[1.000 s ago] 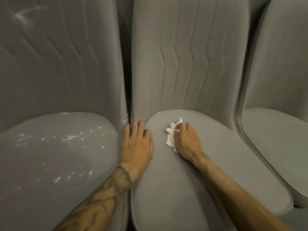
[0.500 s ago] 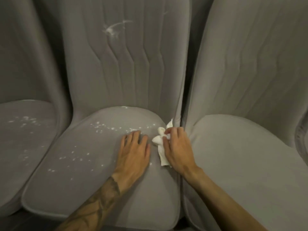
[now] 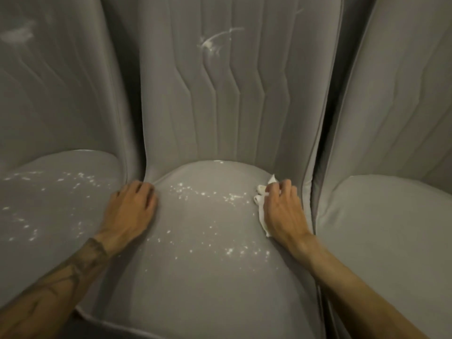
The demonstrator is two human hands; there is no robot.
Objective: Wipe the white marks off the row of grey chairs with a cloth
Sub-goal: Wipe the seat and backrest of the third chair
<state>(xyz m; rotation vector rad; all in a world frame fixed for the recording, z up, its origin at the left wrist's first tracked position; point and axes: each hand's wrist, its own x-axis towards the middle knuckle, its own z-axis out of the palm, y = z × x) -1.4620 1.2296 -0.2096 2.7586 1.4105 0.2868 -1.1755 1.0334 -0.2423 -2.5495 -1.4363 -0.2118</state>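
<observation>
White crumpled cloth (image 3: 261,212), right hand (image 3: 285,214) fingers curled round it, left hand (image 3: 132,209) fingers bent on white-flecked seat (image 3: 208,285)

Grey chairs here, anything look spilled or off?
Yes. White specks are scattered over the middle seat and the left seat, and white smears mark both backrests. The right chair looks clean.
</observation>
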